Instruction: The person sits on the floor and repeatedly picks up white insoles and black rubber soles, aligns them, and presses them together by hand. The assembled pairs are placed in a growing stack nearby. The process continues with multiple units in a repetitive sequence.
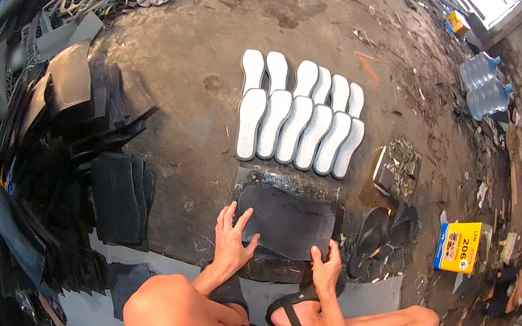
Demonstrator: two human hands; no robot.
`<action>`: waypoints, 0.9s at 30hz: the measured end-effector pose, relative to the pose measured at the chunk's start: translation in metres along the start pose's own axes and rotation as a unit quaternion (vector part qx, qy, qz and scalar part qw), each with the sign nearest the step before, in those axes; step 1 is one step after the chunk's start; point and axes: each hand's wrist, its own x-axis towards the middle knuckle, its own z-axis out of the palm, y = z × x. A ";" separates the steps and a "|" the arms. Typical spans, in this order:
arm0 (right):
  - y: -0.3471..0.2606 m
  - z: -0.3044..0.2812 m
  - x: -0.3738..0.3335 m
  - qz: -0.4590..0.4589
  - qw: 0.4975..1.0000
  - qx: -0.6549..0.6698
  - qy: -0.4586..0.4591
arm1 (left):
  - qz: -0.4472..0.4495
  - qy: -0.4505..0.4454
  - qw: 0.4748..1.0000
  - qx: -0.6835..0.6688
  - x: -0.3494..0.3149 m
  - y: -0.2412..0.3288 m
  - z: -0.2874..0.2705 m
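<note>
A dark, roughly rectangular rubber-like sheet (286, 223) with wavy edges lies on a flat black board (276, 270) in front of me. My left hand (233, 242) is open at its left edge, fingers spread, with index finger and thumb touching the sheet. At the near right corner, my right hand (326, 269) has the sheet between its thumb and bent fingers; part of that grip is hidden. Beyond the board, white-topped shoe soles (292, 131) with dark rims stand in two overlapping rows on the ground.
To my left are a small stack of black sheets (119, 200) and a big heap of dark offcuts (63, 148). On the right lie black flip-flops (370, 242), a block covered in scraps (398, 169), a yellow-and-blue box (461, 246) and clear plastic jugs (484, 85).
</note>
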 end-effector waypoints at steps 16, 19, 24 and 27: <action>-0.165 0.127 0.179 -0.457 0.874 -0.125 -0.113 | -0.043 0.070 0.997 0.002 0.215 -0.039 -0.011; -0.158 0.156 0.201 -0.485 0.843 -0.186 -0.140 | -0.057 0.025 0.997 0.034 0.235 -0.052 0.005; -0.152 0.169 0.197 -0.486 0.846 -0.172 -0.137 | -0.113 0.051 0.992 -0.020 0.237 -0.058 -0.012; -0.137 0.165 0.203 -0.486 0.843 -0.204 -0.103 | -0.219 0.010 0.955 -0.199 0.246 -0.023 -0.056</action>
